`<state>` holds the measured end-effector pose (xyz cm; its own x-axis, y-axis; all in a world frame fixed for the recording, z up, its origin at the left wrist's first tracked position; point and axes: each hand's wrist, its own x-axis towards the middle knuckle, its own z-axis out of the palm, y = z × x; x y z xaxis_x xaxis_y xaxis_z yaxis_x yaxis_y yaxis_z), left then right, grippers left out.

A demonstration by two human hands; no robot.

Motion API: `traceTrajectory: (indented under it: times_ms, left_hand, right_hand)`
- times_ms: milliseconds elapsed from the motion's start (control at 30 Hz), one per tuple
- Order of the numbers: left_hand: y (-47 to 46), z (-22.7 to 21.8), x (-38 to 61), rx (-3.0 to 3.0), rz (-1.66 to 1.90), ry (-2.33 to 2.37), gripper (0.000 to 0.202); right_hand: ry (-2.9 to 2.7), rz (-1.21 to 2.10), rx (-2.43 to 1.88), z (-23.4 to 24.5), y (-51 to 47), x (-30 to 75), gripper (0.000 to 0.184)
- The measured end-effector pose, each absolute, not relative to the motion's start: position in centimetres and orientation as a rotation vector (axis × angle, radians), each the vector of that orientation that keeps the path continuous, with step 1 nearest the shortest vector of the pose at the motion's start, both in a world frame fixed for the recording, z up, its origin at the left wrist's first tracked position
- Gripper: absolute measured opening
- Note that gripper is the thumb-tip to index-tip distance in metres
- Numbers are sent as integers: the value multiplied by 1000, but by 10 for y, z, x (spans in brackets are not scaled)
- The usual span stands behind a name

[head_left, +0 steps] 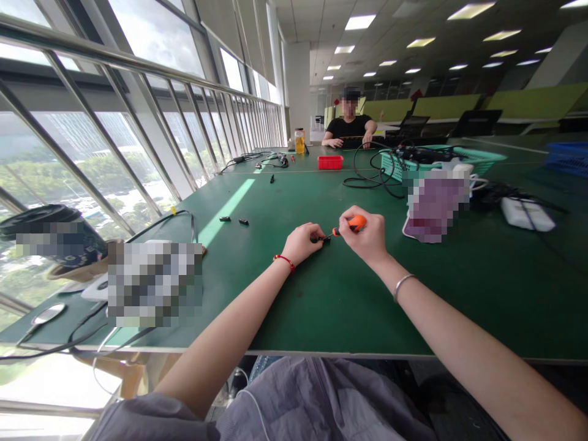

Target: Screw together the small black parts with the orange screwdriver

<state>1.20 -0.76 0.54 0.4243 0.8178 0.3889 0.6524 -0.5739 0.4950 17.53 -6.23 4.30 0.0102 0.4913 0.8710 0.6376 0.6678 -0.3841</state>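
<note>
My right hand (367, 236) is closed around the orange and black handle of a screwdriver (356, 223). Its shaft slants down to the left, and the tip meets a small black part (326, 239) at the fingers of my left hand (301, 244). With fingers pinched, my left hand holds that part down at the green table top; its exact kind is too small to make out. Two similar small black pieces (243, 222) lie on the table to the left of my hands, and another black piece (272, 179) lies farther back.
Right of my hands are a phone (434, 208), a teal basket (489, 158) of black cables and a white adapter (528, 214). A red box (330, 162) and a jar (299, 141) stand farther back. A lidded cup (55, 236) is at left. Across the table sits a person (351, 127).
</note>
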Motion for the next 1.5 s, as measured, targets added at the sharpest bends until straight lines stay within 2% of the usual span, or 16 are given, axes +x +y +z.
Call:
traceTrajectory:
  times_ms: [833, 1067, 1200, 1400, 1500]
  left_hand:
    - [-7, 4, 12, 2396, 879, 1292, 7]
    - [-8, 5, 13, 2419, 903, 1307, 3]
    - [-8, 4, 13, 2428, 895, 1320, 2]
    - [-13, 8, 15, 2427, 891, 1389, 2]
    - [-15, 8, 17, 2418, 897, 1420, 3]
  right_hand:
    - [-1675, -155, -942, 41, -60, 176, 17]
    - [-1824, -249, -936, 43, -62, 179, 5]
    - [-1888, -284, -929, 48, -65, 182, 17]
    - [-1927, -307, -928, 49, -65, 181, 9]
    - [-1917, -292, -938, 46, -63, 179, 12]
